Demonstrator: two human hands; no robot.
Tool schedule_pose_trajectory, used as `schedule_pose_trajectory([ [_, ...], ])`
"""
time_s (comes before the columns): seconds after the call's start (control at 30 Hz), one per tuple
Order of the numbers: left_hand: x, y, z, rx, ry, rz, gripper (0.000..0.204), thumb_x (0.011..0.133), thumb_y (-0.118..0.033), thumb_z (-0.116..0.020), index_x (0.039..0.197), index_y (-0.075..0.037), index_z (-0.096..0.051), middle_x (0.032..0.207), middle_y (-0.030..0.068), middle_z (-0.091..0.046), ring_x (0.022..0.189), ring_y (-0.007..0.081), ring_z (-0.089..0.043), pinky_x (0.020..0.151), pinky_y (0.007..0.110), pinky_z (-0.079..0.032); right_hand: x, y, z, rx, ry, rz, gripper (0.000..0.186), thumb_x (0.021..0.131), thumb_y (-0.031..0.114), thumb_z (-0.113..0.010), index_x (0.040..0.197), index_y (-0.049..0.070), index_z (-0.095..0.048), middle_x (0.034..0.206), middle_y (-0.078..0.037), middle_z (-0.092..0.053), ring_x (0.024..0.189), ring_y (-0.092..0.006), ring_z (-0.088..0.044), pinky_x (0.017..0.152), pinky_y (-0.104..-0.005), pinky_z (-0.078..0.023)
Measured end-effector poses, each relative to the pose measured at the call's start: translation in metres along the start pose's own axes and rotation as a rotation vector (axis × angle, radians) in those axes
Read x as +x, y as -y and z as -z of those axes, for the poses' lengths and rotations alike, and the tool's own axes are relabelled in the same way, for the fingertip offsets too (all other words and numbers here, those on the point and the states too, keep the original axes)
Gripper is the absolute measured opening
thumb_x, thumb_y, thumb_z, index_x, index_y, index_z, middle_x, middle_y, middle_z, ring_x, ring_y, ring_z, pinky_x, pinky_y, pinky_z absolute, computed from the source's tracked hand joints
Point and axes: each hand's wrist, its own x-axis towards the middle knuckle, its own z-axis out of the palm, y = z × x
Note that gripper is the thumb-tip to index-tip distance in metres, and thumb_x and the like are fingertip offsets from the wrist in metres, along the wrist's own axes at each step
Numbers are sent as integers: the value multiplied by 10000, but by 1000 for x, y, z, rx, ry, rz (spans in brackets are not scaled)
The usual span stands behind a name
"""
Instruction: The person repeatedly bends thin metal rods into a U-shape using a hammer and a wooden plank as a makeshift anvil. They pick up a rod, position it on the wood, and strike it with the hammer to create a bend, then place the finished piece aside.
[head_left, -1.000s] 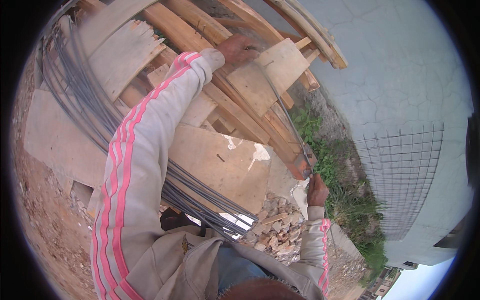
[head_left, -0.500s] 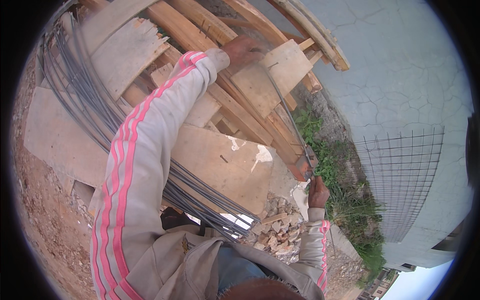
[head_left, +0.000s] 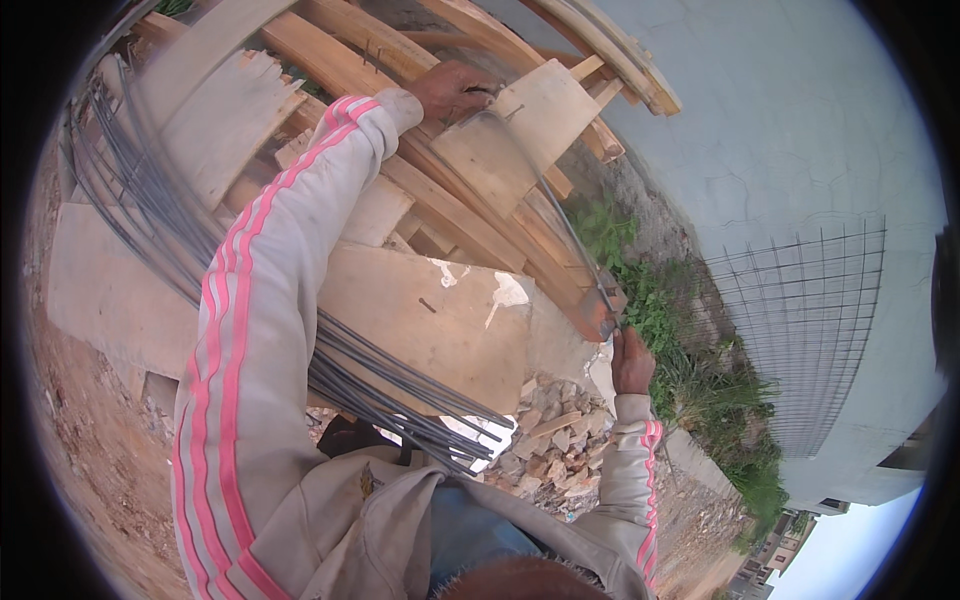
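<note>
Far left of the frame: brown, stony ground (head_left: pixel 100 450). Right of it, a bundle of long dark-grey metal rods (head_left: pixel 150 215) runs from the upper left, behind my pale sleeve with pink stripes (head_left: pixel 285 260), to the lower centre. A large, flat, tan board (head_left: pixel 440 325) lies at centre, partly beneath the rods.

Upper centre: my left hand (head_left: pixel 452 92), above brown timber beams (head_left: pixel 460 215), its fingers curled inward near the upper end of a single thin grey metal rod (head_left: pixel 566 220). Whether they are closed on it, I cannot tell. This rod slants from upper centre, across a small pale rectangular board (head_left: pixel 510 135), to right of centre, where its lower end lies at an orange-stained block end (head_left: pixel 594 316). Broken pale-brown rubble (head_left: pixel 545 450) fills the lower centre.

Right of centre: my right hand (head_left: pixel 633 362), just beside that block end, fingers bent and pointing up the frame toward the rod's lower end; their hold I cannot make out. Beyond grow green leafy plants (head_left: pixel 650 305). At far right, a dark wire grid (head_left: pixel 800 335) stands before a pale blue-grey cracked wall (head_left: pixel 800 120).
</note>
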Motion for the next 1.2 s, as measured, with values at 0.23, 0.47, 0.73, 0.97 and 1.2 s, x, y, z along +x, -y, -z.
schedule_pose_trajectory([
  [0.23, 1, 25, -9, 92, -63, -59, 274, 989, -242, -661, 1171, -38, -686, 1054, 168, -721, 913, 286, -662, 844, 383, -517, 5, -1, 0, 20, 39, 4, 110, 984, 181, -629, 963, 82, -586, 810, -170, -651, 736, -408, -645, 604, -506, -484],
  [0.47, 3, 22, -12, -100, -23, 77, 281, 996, -254, -680, 1204, -67, -698, 1103, 61, -723, 1000, 161, -618, 898, 335, -501, 2, -3, 3, 87, -21, 21, 95, 973, 163, -647, 1035, 94, -630, 842, -184, -678, 765, -418, -661, 620, -495, -499],
  [0.73, 5, 24, -13, -10, -23, 47, 295, 994, -249, -689, 1180, -21, -704, 1053, 55, -723, 946, 140, -629, 859, 332, -513, 2, -4, 6, 89, 60, -18, 95, 968, 162, -650, 1028, 89, -651, 852, -182, -686, 755, -410, -664, 620, -495, -504],
  [0.97, 6, 27, -14, 61, -100, -63, 331, 967, -363, -644, 1050, -48, -702, 905, 184, -701, 808, 385, -629, 757, 421, -501, 3, -6, 5, 132, 18, -16, 122, 974, 197, -644, 1026, 87, -648, 866, -182, -687, 771, -410, -661, 625, -498, -503],
  [1.2, -5, 13, -10, 172, -133, -22, 310, 960, -232, -675, 1163, 2, -692, 1004, 80, -730, 950, 179, -655, 880, 332, -512, 12, -7, 3, 230, 33, 14, 186, 989, 235, -624, 1045, 58, -643, 894, -210, -681, 811, -446, -645, 674, -522, -498],
])
